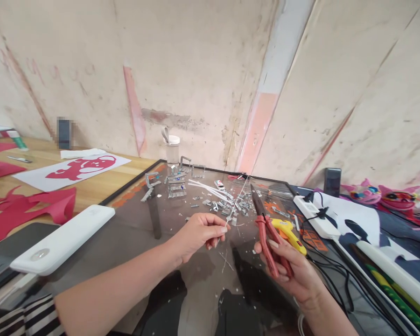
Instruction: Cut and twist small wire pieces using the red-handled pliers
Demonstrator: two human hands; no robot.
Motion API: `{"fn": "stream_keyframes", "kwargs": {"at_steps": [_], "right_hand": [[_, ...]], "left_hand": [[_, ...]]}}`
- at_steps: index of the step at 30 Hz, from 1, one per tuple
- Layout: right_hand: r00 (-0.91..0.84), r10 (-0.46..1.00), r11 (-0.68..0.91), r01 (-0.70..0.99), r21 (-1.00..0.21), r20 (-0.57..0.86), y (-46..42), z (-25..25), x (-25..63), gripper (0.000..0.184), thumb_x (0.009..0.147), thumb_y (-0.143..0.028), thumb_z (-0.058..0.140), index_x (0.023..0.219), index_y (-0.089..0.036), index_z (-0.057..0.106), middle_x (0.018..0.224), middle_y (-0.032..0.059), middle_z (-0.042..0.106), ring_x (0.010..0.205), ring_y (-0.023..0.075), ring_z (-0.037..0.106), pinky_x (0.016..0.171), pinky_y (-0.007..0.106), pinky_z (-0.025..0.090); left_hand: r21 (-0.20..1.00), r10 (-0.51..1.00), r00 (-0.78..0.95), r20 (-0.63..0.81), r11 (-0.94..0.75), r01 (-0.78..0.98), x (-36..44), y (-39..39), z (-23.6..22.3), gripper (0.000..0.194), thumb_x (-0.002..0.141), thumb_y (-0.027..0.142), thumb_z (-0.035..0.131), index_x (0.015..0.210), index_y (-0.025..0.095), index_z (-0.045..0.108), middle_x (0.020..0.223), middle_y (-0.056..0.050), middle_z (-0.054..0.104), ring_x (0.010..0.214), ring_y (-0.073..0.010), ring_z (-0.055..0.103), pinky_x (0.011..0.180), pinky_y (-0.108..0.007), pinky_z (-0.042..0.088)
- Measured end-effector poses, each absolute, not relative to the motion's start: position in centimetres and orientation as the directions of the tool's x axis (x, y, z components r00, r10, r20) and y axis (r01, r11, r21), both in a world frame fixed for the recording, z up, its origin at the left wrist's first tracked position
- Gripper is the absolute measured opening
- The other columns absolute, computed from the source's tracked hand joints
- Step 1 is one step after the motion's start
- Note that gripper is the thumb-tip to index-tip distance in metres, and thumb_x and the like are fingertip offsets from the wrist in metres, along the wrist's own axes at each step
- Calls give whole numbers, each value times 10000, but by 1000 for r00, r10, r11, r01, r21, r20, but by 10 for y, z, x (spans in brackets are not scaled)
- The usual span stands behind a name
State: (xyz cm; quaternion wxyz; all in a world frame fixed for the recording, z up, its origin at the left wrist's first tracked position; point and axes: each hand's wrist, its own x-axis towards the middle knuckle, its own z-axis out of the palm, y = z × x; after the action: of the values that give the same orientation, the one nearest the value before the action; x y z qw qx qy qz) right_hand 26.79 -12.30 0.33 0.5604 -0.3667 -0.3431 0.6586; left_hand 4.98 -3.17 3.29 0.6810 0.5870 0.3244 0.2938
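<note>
My left hand (201, 235) is closed in a pinch around a thin pale wire (238, 199), which slants up and to the right from the fingertips. My right hand (297, 268) grips red-handled long-nose pliers (263, 228) by the handles, with the dark jaws pointing up and away. The jaws look nearly closed and stand apart from the wire. Beyond both hands, small grey pieces (219, 205) lie scattered with white strips (210, 189) on the dark glass tabletop (136, 233). Several small grey models (177, 189) stand farther back.
A yellow glue gun (287, 233) lies just right of the pliers, near a white power strip (317, 217) and black cables (336, 270). At left are a white power bank (66, 238) and red paper cutouts (56, 210). A lidded clear jar (173, 151) stands by the wall.
</note>
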Motion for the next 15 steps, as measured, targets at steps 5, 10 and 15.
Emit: {"fn": "stream_keyframes", "kwargs": {"at_steps": [5,10,15], "right_hand": [[-73,995,-94,-418,-904,-70,-128,15,266,442,776,-246,572,1194,-270,432,1021,108,653,431,58,546,357,143,374],[1,996,-83,-213,-973,-85,-129,23,265,656,732,-171,579,1307,-316,299,1121,72,604,683,137,633,606,273,482],[162,982,-108,95,-990,-92,-125,11,272,697,686,-127,509,1327,-255,267,1163,64,557,711,143,636,681,318,493]], "left_hand": [[989,772,626,-107,147,-13,54,-29,32,199,666,305,638,765,133,631,597,8,565,440,-41,424,418,-173,285],[988,781,611,-128,154,10,56,-23,38,194,649,291,649,749,126,628,581,8,561,427,-40,419,410,-171,279],[988,780,618,-99,151,-32,54,-15,28,181,675,276,630,779,128,631,601,2,570,434,-36,426,415,-165,284]]}}
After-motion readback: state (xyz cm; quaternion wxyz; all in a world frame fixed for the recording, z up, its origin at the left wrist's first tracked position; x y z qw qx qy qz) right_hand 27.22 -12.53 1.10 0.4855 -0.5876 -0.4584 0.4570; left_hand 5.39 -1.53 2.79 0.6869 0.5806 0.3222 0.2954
